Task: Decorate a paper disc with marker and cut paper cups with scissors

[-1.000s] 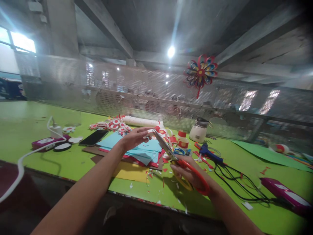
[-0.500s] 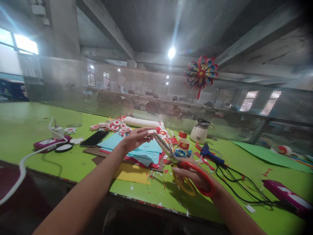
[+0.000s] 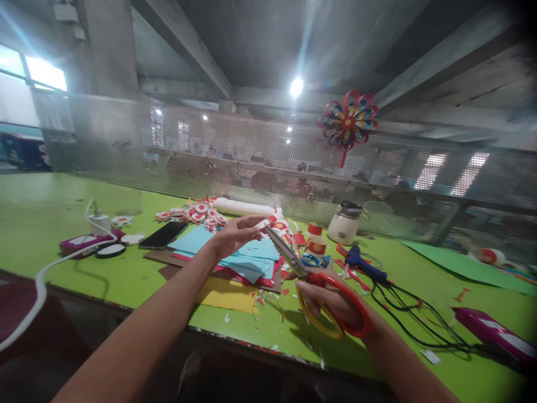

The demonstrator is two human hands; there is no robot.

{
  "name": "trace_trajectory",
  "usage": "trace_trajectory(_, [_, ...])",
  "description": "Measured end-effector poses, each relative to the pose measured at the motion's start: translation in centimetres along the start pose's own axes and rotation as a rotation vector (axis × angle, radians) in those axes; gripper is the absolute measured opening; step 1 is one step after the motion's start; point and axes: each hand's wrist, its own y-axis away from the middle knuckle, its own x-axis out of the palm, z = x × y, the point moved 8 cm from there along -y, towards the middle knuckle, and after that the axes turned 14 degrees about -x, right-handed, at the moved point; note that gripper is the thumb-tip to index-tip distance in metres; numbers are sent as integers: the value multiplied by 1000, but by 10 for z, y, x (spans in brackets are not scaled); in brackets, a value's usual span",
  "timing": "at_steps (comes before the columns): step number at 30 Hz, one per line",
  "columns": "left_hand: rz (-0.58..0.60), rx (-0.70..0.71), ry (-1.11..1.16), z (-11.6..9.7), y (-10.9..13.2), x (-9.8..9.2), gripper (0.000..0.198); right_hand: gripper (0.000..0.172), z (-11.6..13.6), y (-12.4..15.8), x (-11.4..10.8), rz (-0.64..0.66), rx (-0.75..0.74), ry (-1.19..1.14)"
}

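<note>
My left hand [image 3: 235, 235] pinches a small white piece of paper [image 3: 263, 224] above a stack of light blue paper [image 3: 247, 263]. Red, brown and yellow sheets [image 3: 229, 296] stick out below that stack. Scissors [image 3: 300, 268] with one red and one yellow handle are in my right hand [image 3: 331, 299], its fingers through the loops. Their blades point up and to the left, with the tips at the white paper; whether they cut into it is too small to tell. Paper scraps [image 3: 268, 302] lie scattered under my hands.
A pile of red-and-white paper discs [image 3: 199, 212] and a white roll [image 3: 247, 207] lie at the back. Right of them stand paper cups [image 3: 315, 240], a kettle [image 3: 344, 224] and a blue glue gun [image 3: 364, 266] with black cable. A phone [image 3: 163, 235] and power strip [image 3: 81, 242] are left.
The scissor blades look closer together than before, and their tips stay at the white paper. My left hand has barely shifted. The whole view has moved slightly.
</note>
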Motion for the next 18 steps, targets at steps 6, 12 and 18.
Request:
trace_trajectory(6, [-7,3,-6,0,-1,-1,42,43,-4,1,-1,-29,1,4])
trace_trajectory(12, [-6,-14,-18,2,-2,-2,39,44,-2,0,-6,-47,-2,71])
trace_trajectory(18, [-5,-8,-21,2,-2,-1,40,45,-4,1,-6,-55,-2,93])
